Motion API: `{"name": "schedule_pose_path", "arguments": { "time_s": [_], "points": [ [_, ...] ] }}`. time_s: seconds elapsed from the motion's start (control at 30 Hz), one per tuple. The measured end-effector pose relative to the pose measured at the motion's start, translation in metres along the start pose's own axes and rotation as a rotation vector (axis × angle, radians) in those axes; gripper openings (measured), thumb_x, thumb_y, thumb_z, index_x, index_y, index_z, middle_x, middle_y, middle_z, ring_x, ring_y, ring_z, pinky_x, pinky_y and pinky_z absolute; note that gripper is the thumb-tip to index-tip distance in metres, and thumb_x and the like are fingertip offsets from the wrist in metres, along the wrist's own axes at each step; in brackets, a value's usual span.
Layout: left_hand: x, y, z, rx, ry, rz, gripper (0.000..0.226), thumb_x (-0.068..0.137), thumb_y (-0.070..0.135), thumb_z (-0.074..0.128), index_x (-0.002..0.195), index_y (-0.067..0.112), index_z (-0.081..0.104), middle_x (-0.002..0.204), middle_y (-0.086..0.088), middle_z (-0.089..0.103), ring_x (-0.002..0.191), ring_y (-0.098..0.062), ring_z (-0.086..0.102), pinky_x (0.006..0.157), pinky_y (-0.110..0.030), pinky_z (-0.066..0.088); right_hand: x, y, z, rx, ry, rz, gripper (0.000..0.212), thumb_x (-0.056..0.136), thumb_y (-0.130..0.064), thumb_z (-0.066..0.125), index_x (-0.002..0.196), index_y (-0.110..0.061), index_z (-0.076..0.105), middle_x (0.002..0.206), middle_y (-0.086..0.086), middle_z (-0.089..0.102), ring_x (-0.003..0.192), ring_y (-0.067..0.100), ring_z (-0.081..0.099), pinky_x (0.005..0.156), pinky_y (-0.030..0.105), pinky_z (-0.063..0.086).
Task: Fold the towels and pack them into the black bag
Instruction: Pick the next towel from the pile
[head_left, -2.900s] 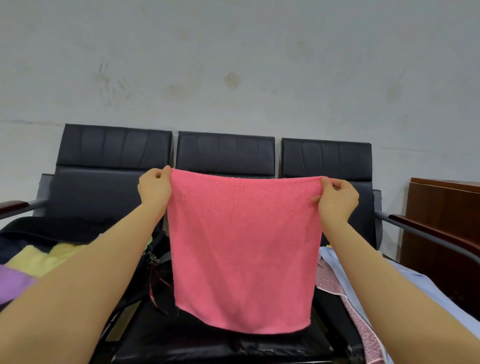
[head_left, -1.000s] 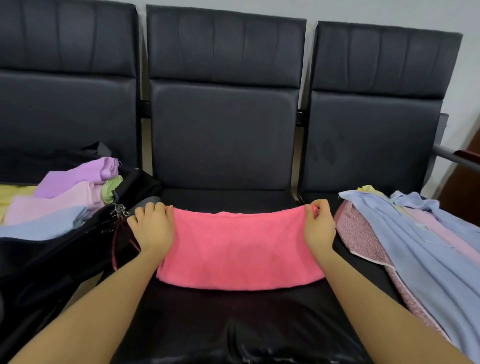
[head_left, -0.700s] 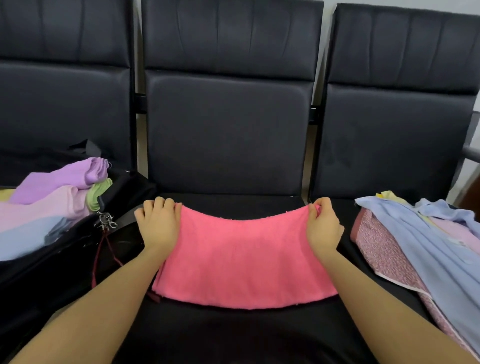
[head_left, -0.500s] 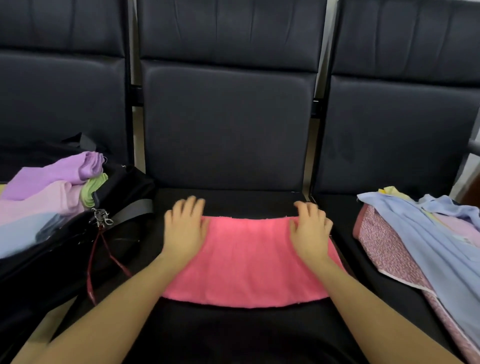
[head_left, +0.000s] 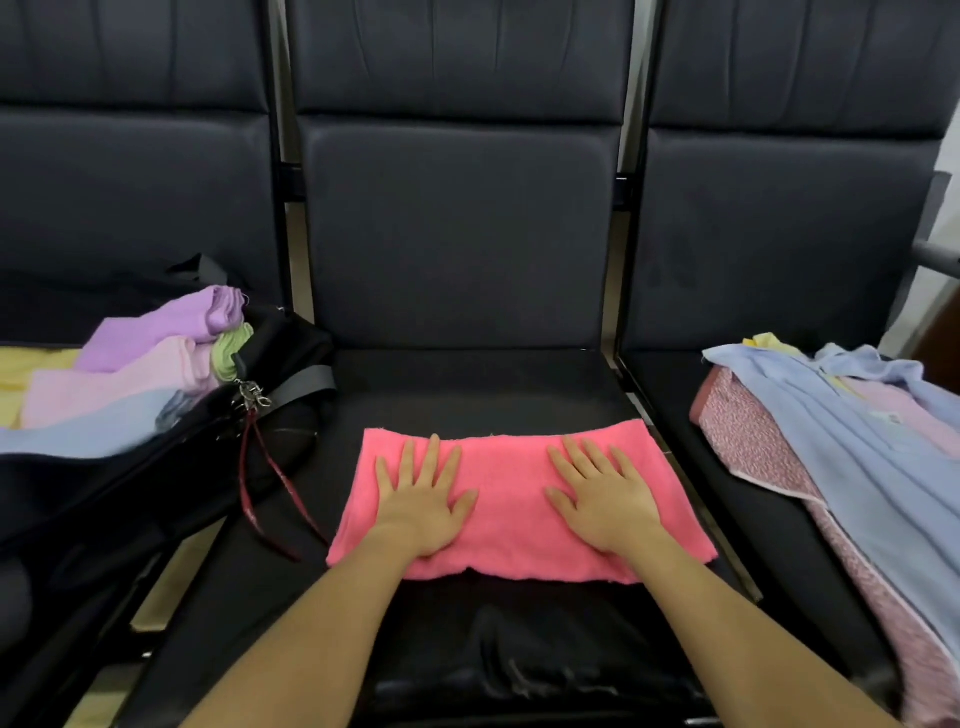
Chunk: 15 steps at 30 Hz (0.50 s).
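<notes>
The pink towel (head_left: 519, 499) lies folded on the middle seat (head_left: 467, 384), its long axis running left to right. The left hand (head_left: 421, 499) and right hand (head_left: 602, 499) press flat on it, fingers straight, gripping nothing. The black bag (head_left: 130, 483) sits to the left, nearer the left hand

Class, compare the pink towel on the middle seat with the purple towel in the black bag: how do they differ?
The pink towel lies flat on the middle seat, pressed by the left hand and right hand; the purple towel sits untouched on a stack in the black bag. The pink towel is bright, the purple towel pale. Both are folded.
</notes>
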<state>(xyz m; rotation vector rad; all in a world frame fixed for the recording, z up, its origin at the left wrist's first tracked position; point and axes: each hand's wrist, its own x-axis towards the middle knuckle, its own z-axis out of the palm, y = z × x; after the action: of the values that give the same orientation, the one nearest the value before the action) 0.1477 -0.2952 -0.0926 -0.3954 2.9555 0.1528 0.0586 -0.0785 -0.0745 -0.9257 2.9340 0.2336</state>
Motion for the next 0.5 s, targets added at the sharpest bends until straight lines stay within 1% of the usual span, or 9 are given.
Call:
{"name": "schedule_pose_path", "arguments": {
  "time_s": [0.07,0.13,0.17,0.23,0.3,0.33,0.37,0.43,0.5],
  "points": [
    [-0.012,0.000,0.000,-0.026,-0.038,0.010,0.064,0.098,0.058,0.011,0.150,0.032,-0.016,0.156,0.001,-0.027,0.144,-0.028,-0.023,0.109,-0.054,-0.020,-0.013,-0.001,0.000,0.000,-0.015,-0.006,0.069,0.091,-0.058,-0.004,0.153,-0.028,-0.005,0.161,-0.004,-0.007,0.148,0.015,-0.006,0.117,0.039,-0.008],
    [-0.023,0.000,-0.003,-0.113,-0.025,0.000,0.065,0.098,0.057,0.016,0.152,0.030,-0.009,0.158,0.000,-0.020,0.146,-0.027,-0.018,0.112,-0.052,-0.015,-0.023,-0.002,-0.002,0.014,-0.030,-0.001,0.061,0.099,-0.053,0.009,0.154,-0.027,0.000,0.162,-0.004,-0.005,0.149,0.015,-0.004,0.118,0.039,-0.007],
    [-0.029,0.000,-0.007,-0.142,0.017,-0.028,0.065,0.099,0.055,0.019,0.153,0.029,-0.005,0.160,-0.003,-0.014,0.147,-0.028,-0.012,0.115,-0.051,-0.010,-0.026,-0.003,-0.004,0.025,-0.038,0.004,0.060,0.101,-0.051,0.014,0.154,-0.027,0.002,0.162,-0.003,-0.003,0.149,0.015,-0.003,0.118,0.040,-0.006],
    [-0.037,-0.003,-0.011,-0.105,0.173,-0.119,0.062,0.101,0.049,0.023,0.154,0.025,0.004,0.160,-0.010,0.005,0.145,-0.031,0.006,0.115,-0.049,0.004,-0.031,-0.005,-0.009,0.061,-0.048,0.021,0.058,0.101,-0.048,0.020,0.154,-0.027,0.008,0.162,-0.003,-0.001,0.149,0.015,-0.001,0.118,0.043,-0.004],
    [-0.045,-0.006,-0.014,-0.045,0.314,-0.237,0.056,0.101,0.037,0.023,0.153,0.019,0.016,0.149,-0.019,0.029,0.134,-0.036,0.027,0.110,-0.048,0.020,-0.033,-0.010,-0.012,0.123,-0.026,0.028,0.056,0.101,-0.046,0.026,0.153,-0.027,0.016,0.162,-0.004,0.003,0.148,0.014,0.002,0.117,0.047,-0.002],
    [-0.049,-0.009,-0.014,-0.024,0.335,-0.291,0.054,0.099,0.029,0.023,0.152,0.020,0.019,0.140,-0.019,0.038,0.127,-0.036,0.035,0.106,-0.046,0.026,-0.034,-0.013,-0.013,0.155,-0.011,0.018,0.055,0.101,-0.045,0.027,0.152,-0.028,0.019,0.162,-0.004,0.006,0.148,0.013,0.003,0.117,0.049,0.000],
    [-0.052,-0.013,-0.014,0.011,0.315,-0.326,0.054,0.098,0.023,0.025,0.152,0.023,0.018,0.134,-0.016,0.041,0.122,-0.034,0.039,0.103,-0.043,0.029,-0.035,-0.017,-0.013,0.177,0.003,-0.001,0.054,0.101,-0.044,0.029,0.152,-0.028,0.021,0.161,-0.005,0.007,0.148,0.012,0.005,0.116,0.049,0.001],
    [-0.057,-0.018,-0.012,0.074,0.272,-0.348,0.058,0.098,0.016,0.027,0.152,0.028,0.013,0.130,-0.010,0.041,0.119,-0.029,0.040,0.101,-0.038,0.030,-0.035,-0.024,-0.011,0.187,0.024,-0.045,0.053,0.101,-0.044,0.030,0.151,-0.029,0.023,0.161,-0.007,0.009,0.147,0.010,0.007,0.116,0.048,0.002],
    [-0.057,-0.022,-0.011,0.077,0.299,-0.325,0.059,0.098,0.012,0.027,0.152,0.030,0.013,0.127,-0.008,0.043,0.117,-0.028,0.041,0.099,-0.037,0.031,-0.035,-0.025,-0.010,0.187,0.022,-0.075,0.053,0.101,-0.045,0.030,0.151,-0.030,0.022,0.161,-0.008,0.009,0.147,0.009,0.008,0.116,0.045,0.003]
  ]
}}
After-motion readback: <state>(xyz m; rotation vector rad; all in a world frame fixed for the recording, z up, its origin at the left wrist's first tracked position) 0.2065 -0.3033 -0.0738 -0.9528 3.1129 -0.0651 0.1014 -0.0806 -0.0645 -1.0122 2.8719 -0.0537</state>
